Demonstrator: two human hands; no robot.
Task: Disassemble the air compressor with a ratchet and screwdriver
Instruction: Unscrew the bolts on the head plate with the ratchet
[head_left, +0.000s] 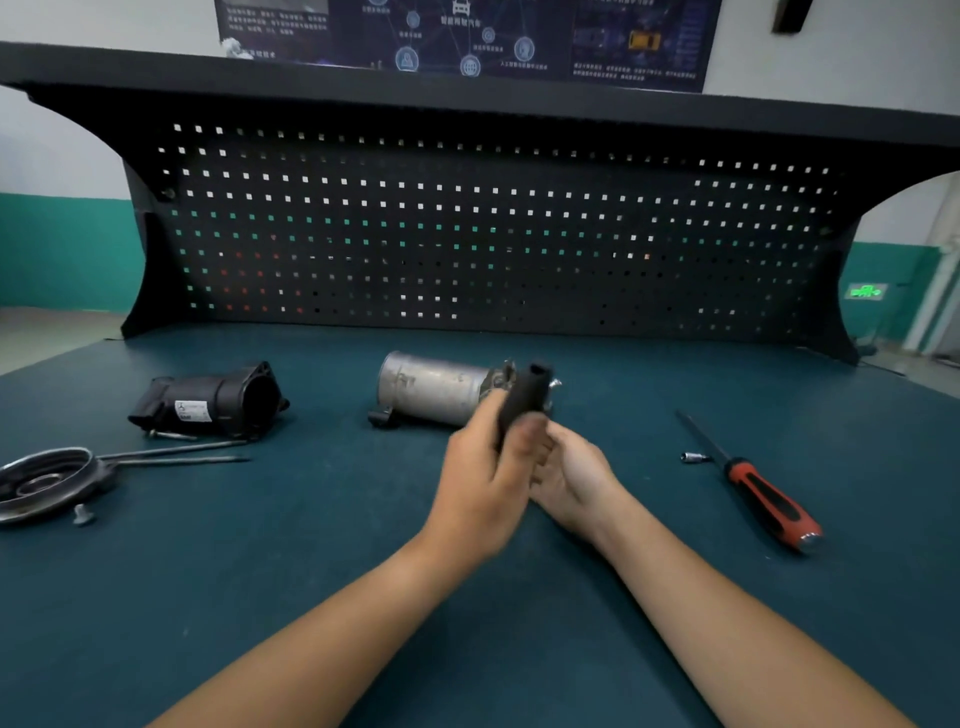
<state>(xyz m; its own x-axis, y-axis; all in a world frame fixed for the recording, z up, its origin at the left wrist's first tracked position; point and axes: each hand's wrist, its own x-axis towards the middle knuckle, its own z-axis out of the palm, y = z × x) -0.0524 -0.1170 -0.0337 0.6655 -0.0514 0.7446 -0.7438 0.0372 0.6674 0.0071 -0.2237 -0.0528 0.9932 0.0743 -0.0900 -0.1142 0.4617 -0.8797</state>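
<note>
Left hand (483, 483) wraps round the black handle (522, 397), right hand (571, 475) tucks in beneath, its own grip hidden from view.

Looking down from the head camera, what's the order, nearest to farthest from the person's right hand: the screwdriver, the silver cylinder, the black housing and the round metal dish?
From the right hand:
1. Silver cylinder, just beyond it.
2. Screwdriver, on the table to its right.
3. Black housing, well off to the left.
4. Round metal dish, at the table's left edge.
</note>
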